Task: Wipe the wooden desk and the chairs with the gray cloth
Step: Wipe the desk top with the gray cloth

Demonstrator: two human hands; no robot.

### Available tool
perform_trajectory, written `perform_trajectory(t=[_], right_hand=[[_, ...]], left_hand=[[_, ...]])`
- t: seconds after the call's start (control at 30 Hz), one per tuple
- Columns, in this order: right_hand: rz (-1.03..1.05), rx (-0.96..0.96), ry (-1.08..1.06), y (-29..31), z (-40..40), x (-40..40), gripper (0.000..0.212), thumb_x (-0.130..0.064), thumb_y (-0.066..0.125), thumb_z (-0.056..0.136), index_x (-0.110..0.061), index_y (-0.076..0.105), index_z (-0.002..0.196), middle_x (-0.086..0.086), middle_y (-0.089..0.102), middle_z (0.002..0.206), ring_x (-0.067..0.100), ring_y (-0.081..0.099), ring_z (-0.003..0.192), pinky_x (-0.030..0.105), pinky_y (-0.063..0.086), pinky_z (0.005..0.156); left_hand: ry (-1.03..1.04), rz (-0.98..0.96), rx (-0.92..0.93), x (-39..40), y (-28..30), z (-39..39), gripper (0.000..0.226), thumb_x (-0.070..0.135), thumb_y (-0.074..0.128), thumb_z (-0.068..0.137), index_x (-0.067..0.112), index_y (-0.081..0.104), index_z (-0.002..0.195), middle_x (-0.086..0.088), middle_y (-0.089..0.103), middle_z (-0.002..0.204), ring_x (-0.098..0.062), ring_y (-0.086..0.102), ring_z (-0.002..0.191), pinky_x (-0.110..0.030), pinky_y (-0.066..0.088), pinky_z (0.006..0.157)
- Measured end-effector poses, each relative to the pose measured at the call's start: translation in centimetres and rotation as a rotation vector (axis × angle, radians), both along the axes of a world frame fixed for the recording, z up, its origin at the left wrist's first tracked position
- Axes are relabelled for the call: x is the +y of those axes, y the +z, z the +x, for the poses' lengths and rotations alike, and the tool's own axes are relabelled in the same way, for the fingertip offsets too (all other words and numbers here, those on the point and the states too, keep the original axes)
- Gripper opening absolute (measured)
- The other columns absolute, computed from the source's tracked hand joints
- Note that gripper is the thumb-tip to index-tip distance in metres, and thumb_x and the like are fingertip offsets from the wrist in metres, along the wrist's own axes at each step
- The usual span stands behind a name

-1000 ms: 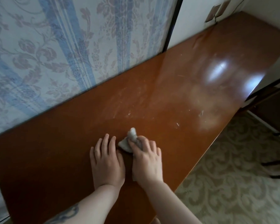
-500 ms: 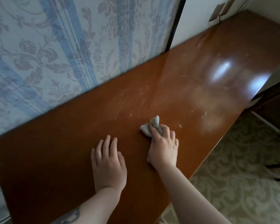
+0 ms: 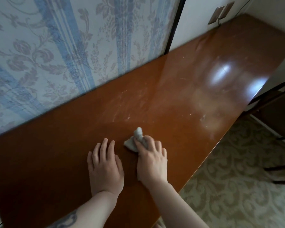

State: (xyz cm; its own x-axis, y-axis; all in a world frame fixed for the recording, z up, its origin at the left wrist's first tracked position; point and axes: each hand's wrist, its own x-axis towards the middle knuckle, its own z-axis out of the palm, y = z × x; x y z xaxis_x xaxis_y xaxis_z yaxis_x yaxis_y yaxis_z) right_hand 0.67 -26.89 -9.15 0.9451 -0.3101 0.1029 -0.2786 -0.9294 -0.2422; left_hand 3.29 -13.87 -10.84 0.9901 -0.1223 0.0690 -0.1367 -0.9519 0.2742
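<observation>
Since half a second ago, the right hand has been drawn back with the gray cloth toward the left hand, which has stayed flat with fingers straight on the wooden desk. The cloth is held bunched under curled fingers and pressed on the desk, just beside the left hand. Dusty streaks are seen farther along the top. A dark chair stands at the desk's far right edge. No containers or readable writing can be made out.
</observation>
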Motion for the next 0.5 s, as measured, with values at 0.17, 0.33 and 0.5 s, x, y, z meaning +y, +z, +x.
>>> perform_trajectory(t=[0.17, 0.33, 0.5], right_hand=[[0.039, 0.034, -0.636, 0.0, -2.7, -11.2, 0.055, -0.013, 0.054, 0.082, -0.033, 0.056, 0.133, 0.007, 0.045, 0.134, 0.034, 0.040, 0.113, 0.045, 0.036, 0.090], [0.125, 0.051, -0.872, 2.4, -1.3, -14.2, 0.056, -0.012, 0.049, 0.086, -0.030, 0.050, 0.139, 0.007, 0.037, 0.141, 0.033, 0.034, 0.120, 0.044, 0.031, 0.098], [0.001, 0.038, -0.099, 0.4, -0.3, -3.8, 0.055, -0.011, 0.060, 0.081, -0.031, 0.056, 0.133, 0.001, 0.045, 0.134, 0.028, 0.040, 0.112, 0.043, 0.038, 0.088]], left_hand=[[0.013, -0.015, 0.021, 0.0, 0.0, 0.0, 0.041, 0.023, 0.045, 0.096, 0.017, 0.052, 0.136, -0.006, 0.047, 0.144, -0.028, 0.036, 0.136, -0.051, 0.028, 0.112], [0.000, 0.028, 0.036, 0.0, 0.1, 0.2, 0.049, 0.032, 0.030, 0.095, 0.017, 0.050, 0.137, -0.007, 0.046, 0.145, -0.029, 0.036, 0.136, -0.052, 0.029, 0.112], [0.001, 0.003, 0.019, 0.0, 0.1, 0.0, 0.045, 0.029, 0.039, 0.095, 0.017, 0.051, 0.137, -0.006, 0.046, 0.145, -0.027, 0.036, 0.137, -0.051, 0.030, 0.112]])
